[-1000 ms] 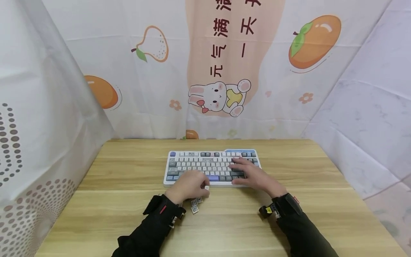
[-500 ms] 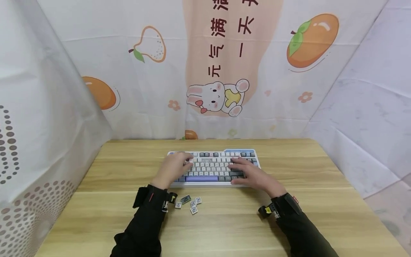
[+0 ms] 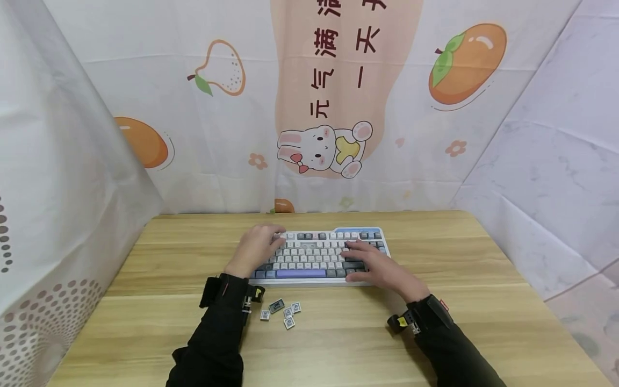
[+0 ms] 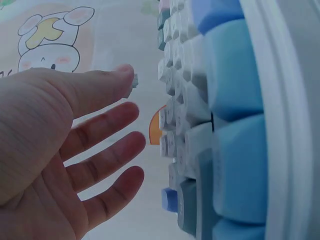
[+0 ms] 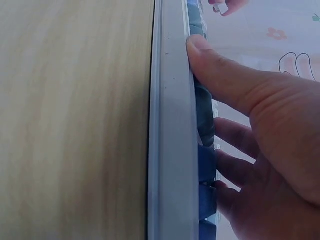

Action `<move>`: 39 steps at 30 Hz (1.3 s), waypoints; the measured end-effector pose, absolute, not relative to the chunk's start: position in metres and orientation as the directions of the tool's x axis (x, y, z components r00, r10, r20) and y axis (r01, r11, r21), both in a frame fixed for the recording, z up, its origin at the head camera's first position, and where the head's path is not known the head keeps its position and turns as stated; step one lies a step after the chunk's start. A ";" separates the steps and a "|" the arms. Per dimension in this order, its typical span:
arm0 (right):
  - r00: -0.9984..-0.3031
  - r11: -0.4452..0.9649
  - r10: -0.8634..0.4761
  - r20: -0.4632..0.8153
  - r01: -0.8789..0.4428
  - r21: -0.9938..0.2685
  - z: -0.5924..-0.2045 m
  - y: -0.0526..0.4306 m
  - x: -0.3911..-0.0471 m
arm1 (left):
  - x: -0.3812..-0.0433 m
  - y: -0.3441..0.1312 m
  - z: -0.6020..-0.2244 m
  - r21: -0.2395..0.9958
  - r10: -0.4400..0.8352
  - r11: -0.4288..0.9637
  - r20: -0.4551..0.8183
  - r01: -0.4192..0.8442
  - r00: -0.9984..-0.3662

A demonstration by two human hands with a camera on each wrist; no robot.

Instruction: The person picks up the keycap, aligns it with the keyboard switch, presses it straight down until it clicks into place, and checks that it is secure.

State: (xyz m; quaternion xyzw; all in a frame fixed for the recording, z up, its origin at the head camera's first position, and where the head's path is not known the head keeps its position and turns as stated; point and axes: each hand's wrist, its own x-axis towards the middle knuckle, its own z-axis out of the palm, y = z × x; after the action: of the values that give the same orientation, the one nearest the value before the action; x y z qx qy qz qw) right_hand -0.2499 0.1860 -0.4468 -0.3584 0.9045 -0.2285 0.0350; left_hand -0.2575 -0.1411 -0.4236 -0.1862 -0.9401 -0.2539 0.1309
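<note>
Over the upper left part of a white keyboard [image 3: 309, 281], my left hand [image 3: 254, 248] pinches a small pale keycap [image 5: 220, 7], seen in the right wrist view. In the left wrist view the keycap barely shows behind the thumb tip, while the other fingers are spread above the keys. My right hand [image 3: 384, 270] rests on the right side of the keyboard. Its thumb touches the near edge, and its fingers lie extended over the keys. Several loose keycaps [image 3: 288, 322] lie on the table in front, including a wider dark one [image 3: 276, 306].
The wooden table [image 3: 348, 344] extends around the keyboard on all sides. Behind it hangs a printed curtain [image 3: 232, 134], with more white cloth [image 3: 77, 134] at the left and right sides. Both wrists wear black straps with cameras.
My left hand has carried the keycap from the keyboard's near edge up to its upper left, then slightly further left. My right hand stays in place on the keyboard.
</note>
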 end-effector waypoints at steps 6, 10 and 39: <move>-0.735 0.632 -0.670 0.109 -0.641 -0.436 -0.450 0.184 -0.251 | -0.262 -0.144 -0.430 0.443 0.250 0.793 0.389 0.418 -0.887; -0.732 0.625 -0.671 0.116 -0.643 -0.443 -0.448 0.184 -0.253 | -0.268 -0.146 -0.436 0.427 0.224 0.818 0.380 0.385 -0.897; -0.732 0.630 -0.673 0.104 -0.641 -0.439 -0.447 0.186 -0.250 | -0.266 -0.137 -0.450 0.440 0.167 0.829 0.393 0.345 -0.904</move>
State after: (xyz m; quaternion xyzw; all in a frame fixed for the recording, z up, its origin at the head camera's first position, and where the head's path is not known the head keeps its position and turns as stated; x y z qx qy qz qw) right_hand -0.2504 0.1858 -0.4474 -0.3644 0.9020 -0.2290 0.0349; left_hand -0.2656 -0.1367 -0.4502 -0.1362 -0.9408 -0.2587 0.1716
